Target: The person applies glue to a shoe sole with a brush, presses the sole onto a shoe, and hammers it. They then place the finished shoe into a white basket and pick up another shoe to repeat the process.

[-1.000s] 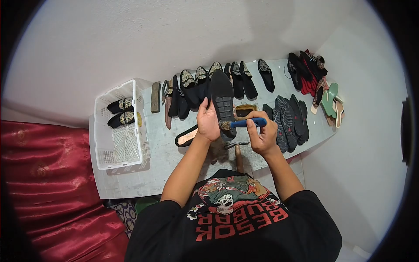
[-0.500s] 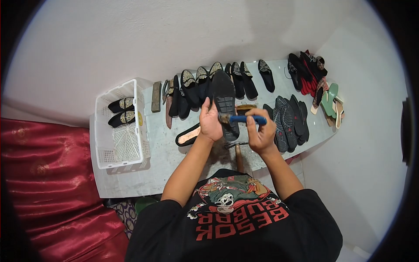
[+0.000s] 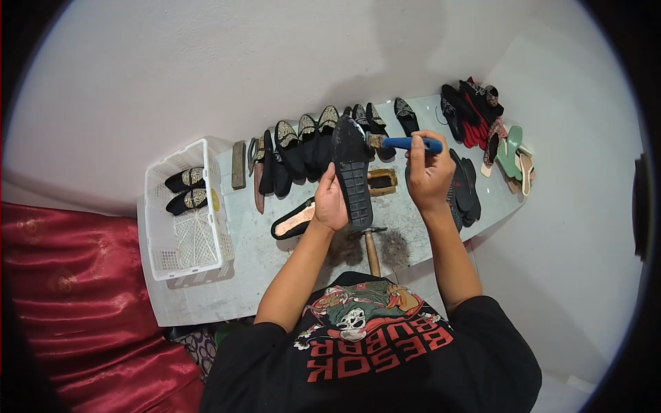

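Observation:
My left hand [image 3: 332,205] grips a black shoe [image 3: 352,180] by its side, toe pointing away and underside turned up toward me. The lower half of that underside has a grid-patterned tread, and a wet whitish streak shines along the toe's right edge. Closed around the blue handle of a brush [image 3: 413,144], my right hand [image 3: 431,177] has the bristles right beside the toe edge. Below the brush, on the table, sits a yellowish-rimmed container [image 3: 392,180] with a dark inside. A hammer [image 3: 372,253] lies nearest my body.
Black shoes with patterned uppers [image 3: 288,148] line the table's back. To the left, a white plastic basket [image 3: 219,237] holds two shoes. A shoe with a pale insole [image 3: 295,220] lies left of centre. Dark soles [image 3: 468,193] and green sandals [image 3: 510,146] are at right.
The brush has moved from the lower part of the underside up to the toe's right edge, where a whitish streak now shows. The shoe has shifted slightly, uncovering more of the yellowish-rimmed container.

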Motion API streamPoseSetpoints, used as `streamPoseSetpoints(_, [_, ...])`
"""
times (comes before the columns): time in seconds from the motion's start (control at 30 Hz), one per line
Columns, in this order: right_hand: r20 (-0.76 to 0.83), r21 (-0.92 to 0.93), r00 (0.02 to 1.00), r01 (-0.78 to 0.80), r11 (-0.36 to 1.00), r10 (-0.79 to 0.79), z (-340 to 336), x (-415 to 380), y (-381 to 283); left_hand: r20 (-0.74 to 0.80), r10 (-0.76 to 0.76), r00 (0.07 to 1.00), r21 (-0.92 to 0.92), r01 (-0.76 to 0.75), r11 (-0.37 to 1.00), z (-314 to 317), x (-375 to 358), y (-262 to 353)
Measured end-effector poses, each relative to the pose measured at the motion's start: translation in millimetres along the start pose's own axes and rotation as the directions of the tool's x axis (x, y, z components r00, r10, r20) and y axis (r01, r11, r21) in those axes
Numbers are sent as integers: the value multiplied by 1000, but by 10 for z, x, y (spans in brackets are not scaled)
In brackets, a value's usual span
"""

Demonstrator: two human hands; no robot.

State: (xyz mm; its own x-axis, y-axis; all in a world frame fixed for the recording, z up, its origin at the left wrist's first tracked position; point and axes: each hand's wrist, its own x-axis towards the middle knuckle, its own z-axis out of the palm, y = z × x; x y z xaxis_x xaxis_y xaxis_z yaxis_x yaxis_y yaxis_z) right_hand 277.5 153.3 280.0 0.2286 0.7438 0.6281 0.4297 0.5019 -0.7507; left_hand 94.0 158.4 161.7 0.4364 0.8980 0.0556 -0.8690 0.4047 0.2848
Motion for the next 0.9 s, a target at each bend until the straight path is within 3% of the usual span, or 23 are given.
streamPoseSetpoints(0.17, [53,-113,994,98,989,-92,16,-109,-9,-17,-26,1000,39,26,999,-30,-45,1])
streamPoseSetpoints(0.27, [103,-85,993,64,994,-55,-26,-289,-181,108,-2,994,-26,5,1000,-4,-40,36])
streamPoseSetpoints(0.33, [136,-76,990,37,996,-27,-48,-392,-250,-116,59,992,-91,-70,993,228,-37,61])
streamPoseSetpoints(0.5, [116,-83,992,63,995,-53,-57,-341,-190,-80,40,996,-90,-47,995,179,-23,45])
streamPoseSetpoints(0.57, [72,-116,994,90,989,-82,-48,-223,-158,110,1,994,5,-1,1000,-15,6,31])
streamPoseSetpoints(0.7, [62,-59,993,108,992,-105,-69,-245,-151,45,3,999,-20,-2,1000,143,-20,25])
streamPoseSetpoints(0.77, [147,-68,986,88,994,-77,-139,-371,-228,-77,60,995,-98,-68,993,233,0,54])
streamPoseSetpoints(0.9, [218,-73,972,106,992,-88,-227,-556,-285,-1,71,997,-57,-71,996,209,-28,186])
